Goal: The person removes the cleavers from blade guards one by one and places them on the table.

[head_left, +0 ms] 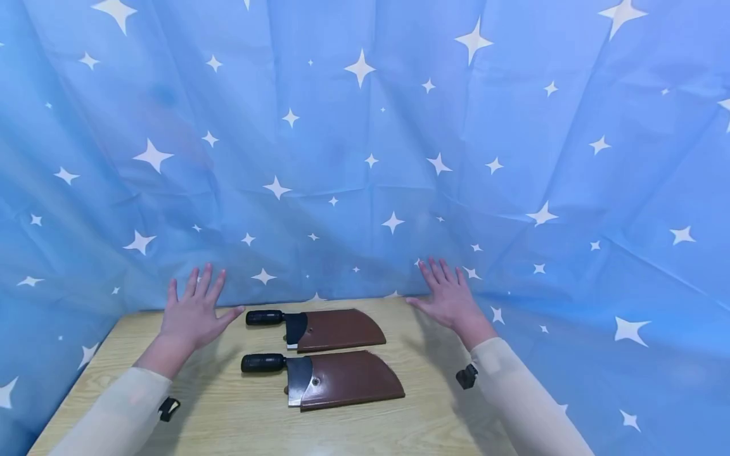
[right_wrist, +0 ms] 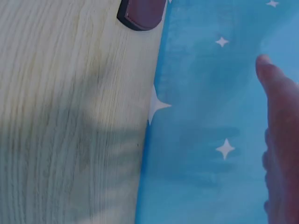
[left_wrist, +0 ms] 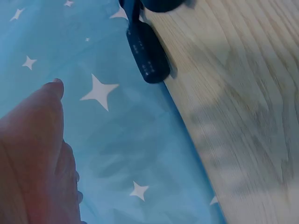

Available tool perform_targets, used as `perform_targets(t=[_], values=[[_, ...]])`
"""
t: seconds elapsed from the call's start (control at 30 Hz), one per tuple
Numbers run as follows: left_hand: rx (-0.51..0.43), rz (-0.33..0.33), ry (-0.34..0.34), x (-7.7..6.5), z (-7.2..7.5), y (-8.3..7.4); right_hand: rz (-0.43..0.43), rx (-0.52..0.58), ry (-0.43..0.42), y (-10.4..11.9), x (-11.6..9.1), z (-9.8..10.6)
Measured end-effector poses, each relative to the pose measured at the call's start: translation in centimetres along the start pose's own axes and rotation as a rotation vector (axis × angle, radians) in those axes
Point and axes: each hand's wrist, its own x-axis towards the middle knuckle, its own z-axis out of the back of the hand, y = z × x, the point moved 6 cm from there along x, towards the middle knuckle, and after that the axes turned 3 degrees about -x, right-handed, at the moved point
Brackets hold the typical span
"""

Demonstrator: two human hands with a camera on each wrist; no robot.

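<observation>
Two cleavers in brown leather sheaths lie flat on the wooden table, black handles to the left. The far cleaver [head_left: 342,329] is near the table's back edge; the near cleaver [head_left: 352,379] lies parallel in front of it, a strip of bare blade showing by its handle. My left hand [head_left: 194,313] is raised with fingers spread, its thumb close to the far cleaver's handle [left_wrist: 148,53]. On the other side my right hand [head_left: 447,297] is held up the same way, to the right of the sheath tips [right_wrist: 142,13]. Both hands hold nothing.
The pale wooden table [head_left: 228,424] ends at a blue curtain [head_left: 365,145] with white stars, which hangs behind it and along both sides. Each sleeve has a small black clip-like piece [head_left: 466,377] near the wrist.
</observation>
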Motion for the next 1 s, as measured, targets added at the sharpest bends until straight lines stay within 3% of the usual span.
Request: perform_targets(t=[0.23, 0.43, 0.63, 1.0], values=[[-0.027, -0.031, 0.0, -1.1, 0.2, -1.7, 0.015, 0.02, 0.039, 1.2, -1.7, -0.3], [-0.04, -0.082, -0.013, -1.9, 0.1, -3.5, 0.034, 0.073, -0.007, 2.6, -2.8, -0.6], [-0.053, -0.102, -0.042, -2.3, -0.3, -4.0, 0.048, 0.079, -0.018, 3.7, -3.5, -1.2], [-0.088, -0.125, -0.01, -3.5, -1.9, -5.3, 0.108, 0.115, -0.05, 5.6, -4.9, -1.8]])
